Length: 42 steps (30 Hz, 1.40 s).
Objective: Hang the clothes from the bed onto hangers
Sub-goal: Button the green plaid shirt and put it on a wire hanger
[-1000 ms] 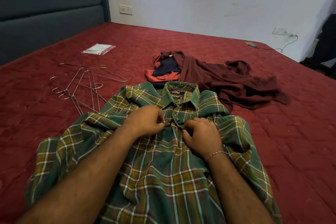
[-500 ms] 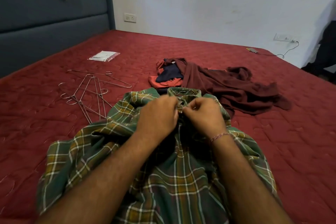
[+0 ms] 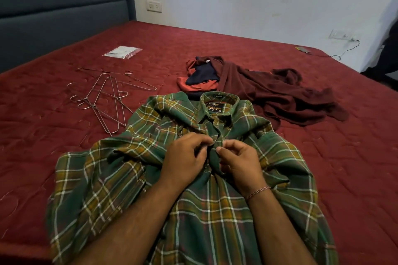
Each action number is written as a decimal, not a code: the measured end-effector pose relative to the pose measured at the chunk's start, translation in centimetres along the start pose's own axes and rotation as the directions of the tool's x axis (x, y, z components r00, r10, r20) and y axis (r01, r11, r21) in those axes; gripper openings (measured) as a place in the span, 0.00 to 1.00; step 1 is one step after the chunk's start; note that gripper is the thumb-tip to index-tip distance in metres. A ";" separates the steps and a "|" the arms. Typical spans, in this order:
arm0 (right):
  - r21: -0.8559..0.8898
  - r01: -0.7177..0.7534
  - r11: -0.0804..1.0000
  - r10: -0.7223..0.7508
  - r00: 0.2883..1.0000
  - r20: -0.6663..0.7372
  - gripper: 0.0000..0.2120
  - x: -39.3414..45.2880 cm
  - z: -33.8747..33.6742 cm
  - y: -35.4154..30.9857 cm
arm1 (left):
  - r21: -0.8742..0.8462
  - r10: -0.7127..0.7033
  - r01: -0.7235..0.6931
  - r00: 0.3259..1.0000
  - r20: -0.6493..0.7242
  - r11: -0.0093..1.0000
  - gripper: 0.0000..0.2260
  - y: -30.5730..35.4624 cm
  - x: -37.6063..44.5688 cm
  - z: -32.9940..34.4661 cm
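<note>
Green and yellow plaid cotton shirt (image 3: 215, 211) lies flat on the near part of the red quilted bed (image 3: 344, 168). Left hand (image 3: 185, 159) and right hand (image 3: 239, 160) both pinch its button placket just below the collar. Thin wire hangers (image 3: 105, 97) sit far left.

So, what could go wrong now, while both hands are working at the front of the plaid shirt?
1. Both hands, left hand and right hand, pinch the plaid shirt at its placket; a hard pull might strain a button.
2. The wire hangers lie overlapped, so lifting one may drag others.
3. The maroon garment touches the shirt's shoulder and could get pulled along.
</note>
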State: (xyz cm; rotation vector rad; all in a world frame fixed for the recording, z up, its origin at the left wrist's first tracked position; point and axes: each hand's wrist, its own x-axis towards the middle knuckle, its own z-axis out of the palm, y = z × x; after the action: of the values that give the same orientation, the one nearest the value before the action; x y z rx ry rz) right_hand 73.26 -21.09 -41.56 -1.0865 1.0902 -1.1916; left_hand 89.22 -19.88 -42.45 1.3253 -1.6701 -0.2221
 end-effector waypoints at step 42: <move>-0.243 0.225 0.944 -0.228 0.974 0.018 0.05 0.6 0.2 1.6 | -0.436 -0.536 0.630 0.776 0.332 0.642 0.07 -1.0 1.0 0.6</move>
State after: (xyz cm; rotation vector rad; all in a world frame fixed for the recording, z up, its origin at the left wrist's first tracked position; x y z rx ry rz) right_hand 73.67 -21.59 -43.12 -1.4282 1.1652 -1.2662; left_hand 89.51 -21.34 -42.83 1.3895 -1.1126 -1.1418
